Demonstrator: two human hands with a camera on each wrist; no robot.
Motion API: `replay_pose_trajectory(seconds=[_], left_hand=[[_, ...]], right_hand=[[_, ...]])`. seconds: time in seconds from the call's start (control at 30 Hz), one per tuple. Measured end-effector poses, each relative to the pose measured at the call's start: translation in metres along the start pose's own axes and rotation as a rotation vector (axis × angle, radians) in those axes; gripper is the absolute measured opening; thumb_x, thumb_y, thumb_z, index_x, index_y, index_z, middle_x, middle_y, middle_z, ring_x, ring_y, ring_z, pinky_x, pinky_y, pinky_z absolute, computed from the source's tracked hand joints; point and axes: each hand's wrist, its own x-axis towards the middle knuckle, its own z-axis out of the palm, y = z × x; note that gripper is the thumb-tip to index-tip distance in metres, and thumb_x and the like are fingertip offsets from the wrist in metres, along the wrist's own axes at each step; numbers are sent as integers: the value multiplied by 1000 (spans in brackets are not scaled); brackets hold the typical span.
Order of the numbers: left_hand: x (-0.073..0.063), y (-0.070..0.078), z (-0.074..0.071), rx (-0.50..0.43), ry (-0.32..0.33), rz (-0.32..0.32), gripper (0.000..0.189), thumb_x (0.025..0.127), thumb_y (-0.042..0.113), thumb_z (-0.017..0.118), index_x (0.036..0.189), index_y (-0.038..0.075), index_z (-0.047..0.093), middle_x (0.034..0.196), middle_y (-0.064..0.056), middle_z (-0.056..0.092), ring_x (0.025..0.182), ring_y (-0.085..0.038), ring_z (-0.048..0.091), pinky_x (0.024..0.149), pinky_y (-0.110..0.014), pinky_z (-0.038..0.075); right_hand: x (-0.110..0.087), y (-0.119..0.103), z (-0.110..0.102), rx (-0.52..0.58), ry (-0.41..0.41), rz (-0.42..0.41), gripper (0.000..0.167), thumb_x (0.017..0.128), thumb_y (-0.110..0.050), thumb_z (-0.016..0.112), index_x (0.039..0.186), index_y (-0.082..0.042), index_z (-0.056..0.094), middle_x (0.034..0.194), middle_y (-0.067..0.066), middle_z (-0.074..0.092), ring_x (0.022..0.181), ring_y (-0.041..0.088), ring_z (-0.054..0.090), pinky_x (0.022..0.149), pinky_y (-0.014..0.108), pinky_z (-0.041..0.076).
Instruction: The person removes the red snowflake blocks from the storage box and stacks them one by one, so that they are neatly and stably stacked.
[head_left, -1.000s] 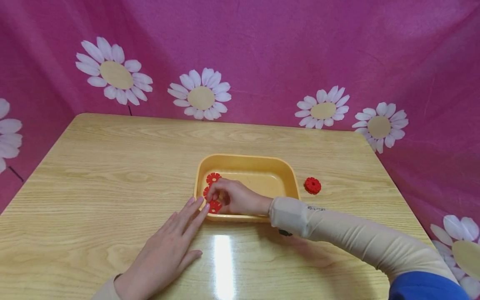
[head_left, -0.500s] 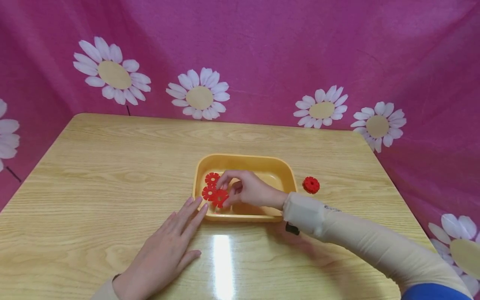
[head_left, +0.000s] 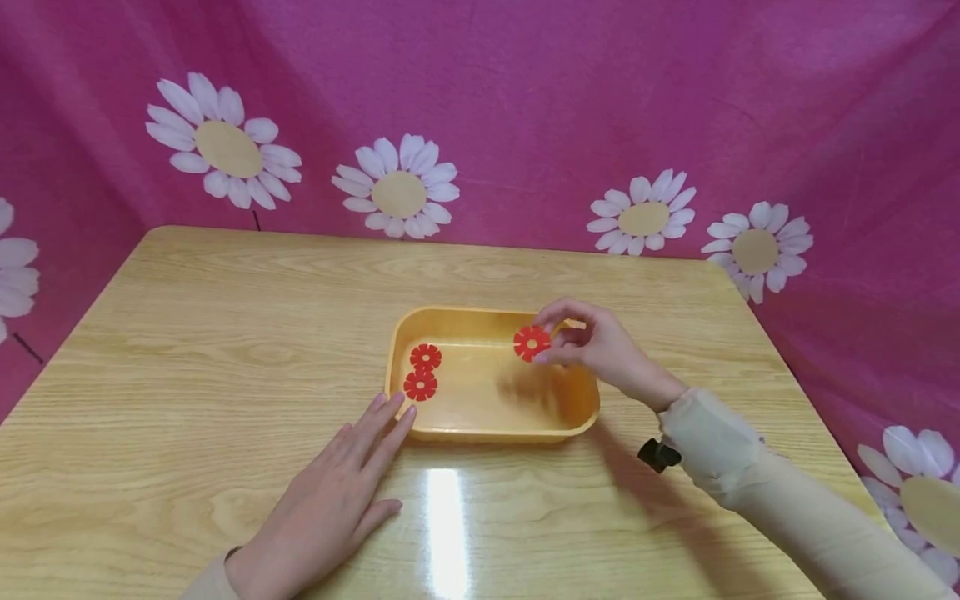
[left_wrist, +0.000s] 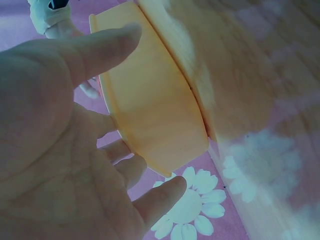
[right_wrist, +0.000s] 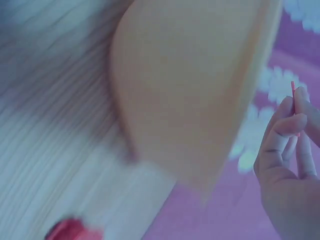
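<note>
My right hand [head_left: 611,354] pinches a flat red flower-shaped plastic disc [head_left: 524,343] with a round hole and notched rim. It holds the disc raised over the right part of a yellow-orange tray [head_left: 491,436]. In the right wrist view the disc shows edge-on between thumb and fingers. Two similar discs lie in the tray's left end, an upper red disc [head_left: 426,357] and a lower red disc [head_left: 420,386]. My left hand [head_left: 322,492] lies with straight fingers, its fingertips at the tray's left front corner.
A wooden table [head_left: 225,350] carries the tray. Beyond it hangs a magenta cloth [head_left: 510,125] with large white daisies. Right of the tray, a blurred red stack [right_wrist: 72,230] shows in the right wrist view; my right hand hides it in the head view.
My right hand has picked up the front red disc from the tray's left end and carried it up and to the right. My left hand has stayed in place.
</note>
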Motion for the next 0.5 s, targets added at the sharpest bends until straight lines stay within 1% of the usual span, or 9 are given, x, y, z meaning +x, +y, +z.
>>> replay_pose_trajectory(seconds=[0.07, 0.13, 0.23, 0.3, 0.37, 0.47, 0.5], left_hand=[[0, 0, 0, -2, 0, 0, 91, 89, 33, 72, 158, 13, 17, 162, -6, 17, 149, -23, 10, 111, -50, 32], [1, 0, 0, -2, -4, -2, 91, 89, 34, 72, 158, 14, 16, 163, -6, 16, 149, -22, 9, 111, -50, 32], [1, 0, 0, 2, -7, -2, 92, 89, 34, 71, 159, 14, 15, 163, -5, 15, 150, -22, 8, 112, -50, 31], [1, -1, 0, 5, -8, 0, 92, 89, 34, 71, 159, 14, 15, 163, -5, 15, 150, -22, 8, 112, -50, 31], [1, -1, 0, 4, -7, 0, 92, 89, 34, 72, 159, 14, 15, 163, -5, 14, 150, -22, 8, 112, -50, 31], [1, -1, 1, 2, -4, 1, 92, 89, 34, 72, 159, 14, 15, 163, -5, 15, 150, -22, 8, 112, -50, 32], [1, -1, 1, 1, -3, 1, 92, 89, 34, 72, 159, 14, 15, 163, -5, 15, 150, -22, 8, 112, -50, 32]], right_hand=[[-7, 4, -17, -26, 58, 40, 42, 79, 1, 79, 117, 0, 61, 105, 10, 59, 70, 17, 60, 60, 25, 53], [-15, 11, -34, -64, 108, 90, 44, 81, -4, 79, 120, 0, 59, 109, 9, 57, 77, 15, 64, 68, 25, 56], [-27, 25, -56, -137, 165, 163, 45, 85, -10, 77, 124, -2, 57, 112, 11, 56, 83, 16, 66, 76, 26, 57], [-34, 35, -68, -186, 193, 200, 45, 87, -13, 75, 126, -1, 56, 114, 13, 55, 89, 15, 64, 79, 23, 56], [-41, 45, -77, -219, 205, 236, 45, 89, -15, 74, 127, -1, 55, 117, 15, 55, 90, 14, 63, 78, 23, 56], [-47, 58, -86, -220, 198, 281, 48, 89, -16, 73, 130, 2, 53, 121, 18, 55, 88, 13, 62, 75, 27, 57], [-48, 61, -88, -214, 194, 298, 49, 89, -16, 73, 130, 3, 53, 121, 18, 55, 85, 14, 62, 73, 29, 58]])
